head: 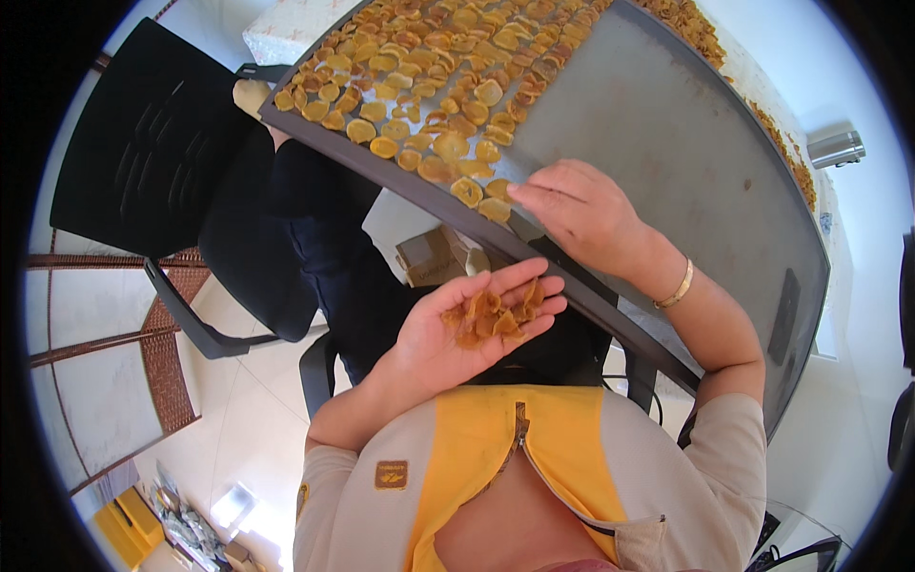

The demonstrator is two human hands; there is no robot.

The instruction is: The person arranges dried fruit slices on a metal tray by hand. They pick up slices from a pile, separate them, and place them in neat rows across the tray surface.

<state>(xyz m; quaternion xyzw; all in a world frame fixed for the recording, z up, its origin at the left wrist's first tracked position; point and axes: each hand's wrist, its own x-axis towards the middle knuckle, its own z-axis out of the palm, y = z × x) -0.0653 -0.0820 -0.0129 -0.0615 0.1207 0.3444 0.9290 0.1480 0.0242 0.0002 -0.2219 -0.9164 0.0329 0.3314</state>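
In the head view my left hand [457, 329] lies palm up below the near edge of a dark-framed mesh tray, cupping a small heap of dried orange-brown slices [493, 314]. My right hand [572, 207] is over the tray [643, 129], thumb and fingertips pinched together at a flat yellow slice [498, 189] near the frame. Its fingertips touch or nearly touch that slice; whether they grip it cannot be told. Rows of yellow and amber dried slices [429, 79] cover the left part of the tray, mostly side by side, some overlapping.
Piles of dried slices [686, 32] lie beyond the tray's far edge, with a metal cup [836, 150] near them. A black office chair [157, 143] stands at the left. Under the tray is a cardboard box [429, 256]. Another person's dark-clothed leg [314, 236] is close by.
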